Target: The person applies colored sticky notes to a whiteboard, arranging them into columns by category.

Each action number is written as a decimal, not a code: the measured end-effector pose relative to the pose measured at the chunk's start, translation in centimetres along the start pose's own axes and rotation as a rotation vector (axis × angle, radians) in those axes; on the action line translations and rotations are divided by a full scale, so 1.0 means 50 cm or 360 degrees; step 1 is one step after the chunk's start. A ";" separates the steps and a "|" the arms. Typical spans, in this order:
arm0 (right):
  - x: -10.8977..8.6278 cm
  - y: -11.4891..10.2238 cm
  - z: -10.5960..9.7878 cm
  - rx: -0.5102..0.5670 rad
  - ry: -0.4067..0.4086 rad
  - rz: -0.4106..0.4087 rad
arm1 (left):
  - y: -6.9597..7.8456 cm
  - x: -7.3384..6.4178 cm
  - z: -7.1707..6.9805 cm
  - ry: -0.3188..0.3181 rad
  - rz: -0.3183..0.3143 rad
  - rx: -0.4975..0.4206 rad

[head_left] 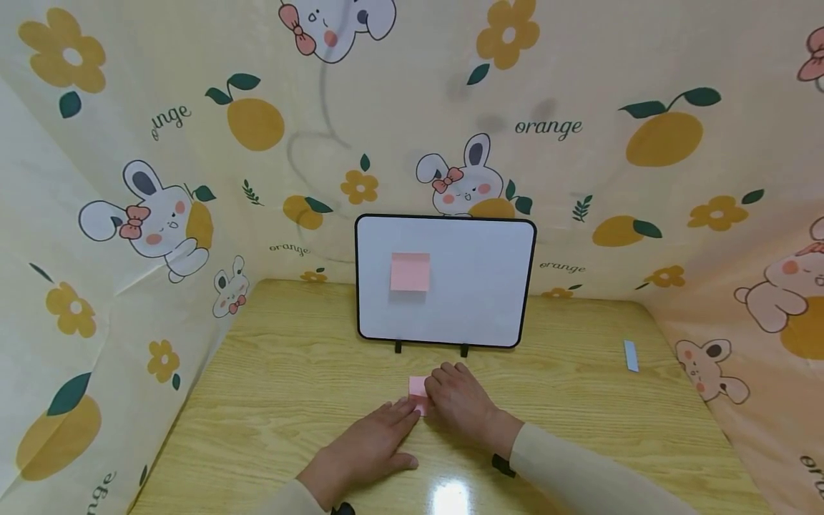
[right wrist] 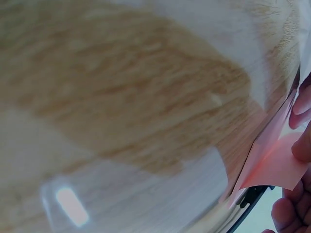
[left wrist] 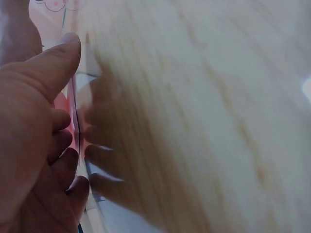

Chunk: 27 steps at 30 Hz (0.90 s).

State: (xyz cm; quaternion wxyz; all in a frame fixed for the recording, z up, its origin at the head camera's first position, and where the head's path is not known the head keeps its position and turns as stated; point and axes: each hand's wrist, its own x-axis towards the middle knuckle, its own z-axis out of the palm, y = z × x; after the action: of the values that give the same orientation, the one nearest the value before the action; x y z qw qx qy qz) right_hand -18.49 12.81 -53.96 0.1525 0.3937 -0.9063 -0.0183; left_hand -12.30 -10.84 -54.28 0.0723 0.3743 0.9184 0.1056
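Observation:
A small stack of pink sticky notes [head_left: 417, 385] lies on the table in front of the whiteboard, partly hidden by the hands. My left hand [head_left: 373, 442] lies flat and low over the table, its fingertips at the stack's near edge. In the left wrist view, the left hand's [left wrist: 29, 126] fingers look relaxed, thumb apart. From the right, my right hand [head_left: 465, 402] bends its fingers over the stack's right side. The right wrist view shows a pink sticky note [right wrist: 274, 167] curving up from the stack, pinched by the right hand's fingers [right wrist: 302, 145].
Behind the hands stands a black-rimmed whiteboard [head_left: 483, 279] on two small feet. One pink sticky note [head_left: 410, 272] is stuck on its left half. A light blue strip [head_left: 631, 355] lies at the table's right. Printed cloth [head_left: 399, 93] walls in the back and sides.

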 end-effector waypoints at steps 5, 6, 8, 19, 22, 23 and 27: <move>0.004 -0.001 0.004 0.0006 0.0024 0.0006 | 0.005 0.002 0.001 0.0010 0.0022 0.0038; 0.004 0.000 0.004 0.0006 0.0023 0.0010 | 0.006 0.002 0.000 0.0002 0.0023 0.0043; 0.005 0.000 0.004 -0.0003 0.0025 0.0007 | 0.008 0.002 -0.002 -0.0015 0.0024 0.0055; 0.025 0.027 -0.002 -0.0162 0.0140 -0.0079 | 0.005 0.004 -0.001 -0.0040 0.0050 0.0099; 0.034 0.035 -0.003 -0.0151 0.0156 -0.0038 | 0.005 0.004 -0.002 -0.0052 0.0049 0.0083; 0.037 0.038 -0.003 -0.0152 0.0157 -0.0027 | 0.005 0.004 -0.002 -0.0053 0.0050 0.0077; 0.046 0.045 -0.001 -0.0178 0.0157 0.0009 | 0.004 0.005 0.002 -0.0051 0.0046 0.0073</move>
State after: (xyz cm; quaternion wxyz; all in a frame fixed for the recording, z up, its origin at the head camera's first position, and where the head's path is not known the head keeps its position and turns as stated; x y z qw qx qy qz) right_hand -21.52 12.71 -52.97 0.2189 0.3824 -0.8963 -0.0491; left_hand -12.32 -10.53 -54.32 0.0768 0.3907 0.9139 0.0794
